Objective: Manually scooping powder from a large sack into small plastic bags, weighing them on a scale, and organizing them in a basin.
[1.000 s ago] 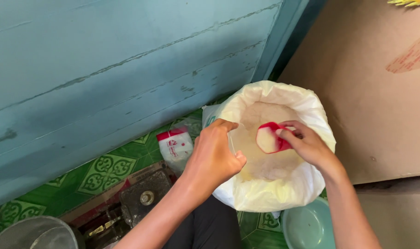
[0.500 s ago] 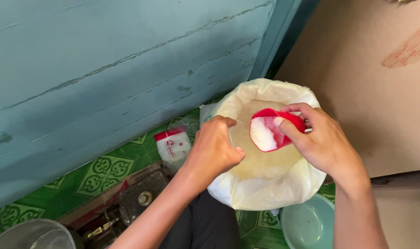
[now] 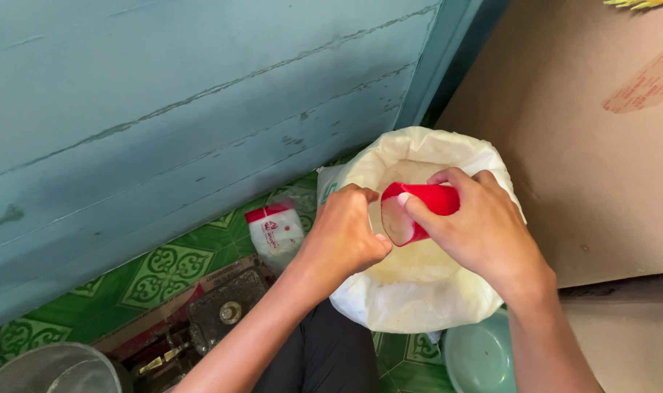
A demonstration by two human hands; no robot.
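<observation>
From the head camera, your right hand grips a red cup loaded with white grains, tipped sideways over the open white sack. Your left hand pinches something thin at the sack's near rim, probably a small bag. You seem mid-pour; next, keep the cup's mouth aligned.
</observation>
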